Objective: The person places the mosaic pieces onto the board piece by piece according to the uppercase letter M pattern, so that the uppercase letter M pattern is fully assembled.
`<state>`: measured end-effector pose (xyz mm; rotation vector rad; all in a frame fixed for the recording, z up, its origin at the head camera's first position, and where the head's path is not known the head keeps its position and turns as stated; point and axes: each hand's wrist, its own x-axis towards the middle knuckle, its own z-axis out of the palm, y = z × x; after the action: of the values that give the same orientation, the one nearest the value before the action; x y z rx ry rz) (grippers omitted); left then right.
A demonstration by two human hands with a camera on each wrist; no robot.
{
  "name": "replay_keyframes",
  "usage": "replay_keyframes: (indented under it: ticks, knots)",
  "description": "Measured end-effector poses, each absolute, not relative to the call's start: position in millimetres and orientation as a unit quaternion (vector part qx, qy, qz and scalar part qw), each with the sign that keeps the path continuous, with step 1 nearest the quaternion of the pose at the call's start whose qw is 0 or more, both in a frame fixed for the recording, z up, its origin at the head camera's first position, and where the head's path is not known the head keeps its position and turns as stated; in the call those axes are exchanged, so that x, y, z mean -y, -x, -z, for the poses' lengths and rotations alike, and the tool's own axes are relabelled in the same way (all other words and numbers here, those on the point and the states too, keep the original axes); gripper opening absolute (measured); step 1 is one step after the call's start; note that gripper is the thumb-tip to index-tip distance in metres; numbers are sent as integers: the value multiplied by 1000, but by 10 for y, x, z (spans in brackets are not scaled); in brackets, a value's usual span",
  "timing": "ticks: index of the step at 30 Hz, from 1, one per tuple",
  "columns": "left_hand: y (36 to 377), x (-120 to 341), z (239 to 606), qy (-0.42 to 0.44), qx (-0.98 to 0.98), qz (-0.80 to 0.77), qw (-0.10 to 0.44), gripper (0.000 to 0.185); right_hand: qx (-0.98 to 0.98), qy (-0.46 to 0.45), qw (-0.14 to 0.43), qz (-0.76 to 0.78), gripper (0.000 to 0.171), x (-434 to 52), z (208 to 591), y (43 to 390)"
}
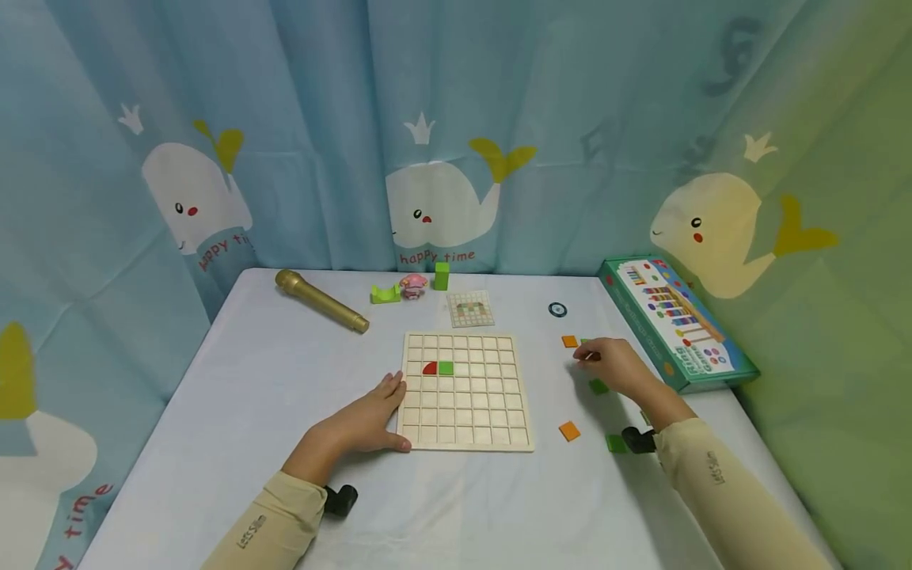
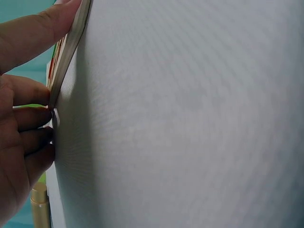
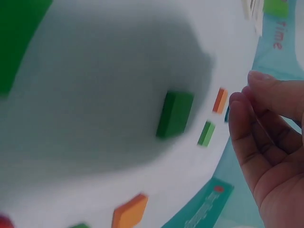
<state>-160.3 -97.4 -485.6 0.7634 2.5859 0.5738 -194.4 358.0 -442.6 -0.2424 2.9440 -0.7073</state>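
The left hand [image 1: 370, 419] rests flat with straight fingers against the left edge of the wooden grid board [image 1: 466, 392], near its lower left corner; the left wrist view shows the fingertips [image 2: 40, 116] touching the board's thin side. The board lies mid-desk, with a red quarter-round piece [image 1: 430, 368] and a green square [image 1: 446, 367] side by side in its third row. The right hand [image 1: 613, 364] hovers right of the board with fingers loosely curled, holding nothing in the right wrist view. Just beside it lie an orange tile [image 1: 569, 341] and a green tile [image 1: 598, 386]; another orange tile [image 1: 569, 431] and a green one [image 1: 616, 443] sit nearer the front. A clear strip of white desk [image 1: 271, 380] separates board and tiles. A green game box [image 1: 677, 321] lines the right edge; a gold microphone [image 1: 321, 300] lies well apart at the back left
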Motion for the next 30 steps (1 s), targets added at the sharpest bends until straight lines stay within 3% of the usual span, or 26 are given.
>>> replay_keyframes:
  ticks: [14, 30]
  knots:
    - [1571, 997, 4824, -273, -918, -217, 191, 106, -969, 27, 94, 225, 20, -3913, 4296, 1744]
    - [1587, 973, 4820, -272, -919, -210, 195, 106, -972, -2, 103, 210, 20, -4221, 4433, 1524]
